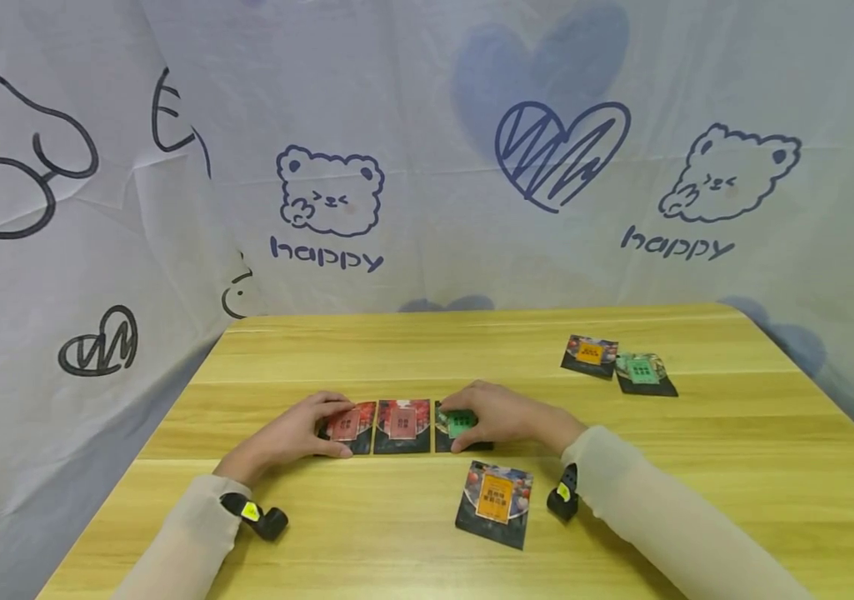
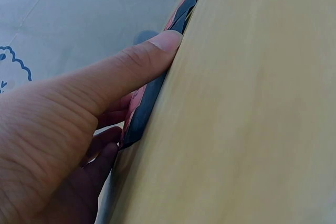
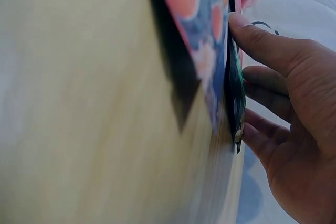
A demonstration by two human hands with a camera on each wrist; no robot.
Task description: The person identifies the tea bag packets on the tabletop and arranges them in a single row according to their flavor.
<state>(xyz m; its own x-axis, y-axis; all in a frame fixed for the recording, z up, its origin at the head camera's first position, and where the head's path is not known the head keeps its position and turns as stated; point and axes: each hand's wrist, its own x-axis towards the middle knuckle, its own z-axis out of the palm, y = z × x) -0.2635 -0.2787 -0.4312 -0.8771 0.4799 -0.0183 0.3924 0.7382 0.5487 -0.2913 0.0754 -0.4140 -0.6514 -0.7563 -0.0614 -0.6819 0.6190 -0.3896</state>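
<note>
Three packets lie side by side in a row on the table: a red packet (image 1: 344, 423) at the left, another red packet (image 1: 402, 426) in the middle, and a green packet (image 1: 461, 424) at the right. My left hand (image 1: 299, 430) grips the left red packet, thumb at its near edge, fingers along its far side and outer end. Around the green packet, my right hand (image 1: 505, 414) holds the edges the same way, covering part of it. Just nearer than the row, an orange-labelled packet (image 1: 495, 503) lies slightly turned; its corner looms close in the right wrist view.
At the back right of the wooden table (image 1: 726, 467) lie another orange-labelled packet (image 1: 589, 354) and a second green packet (image 1: 645, 372), touching or nearly so. A white cloth (image 1: 434, 200) with drawn bears and hearts hangs behind the table.
</note>
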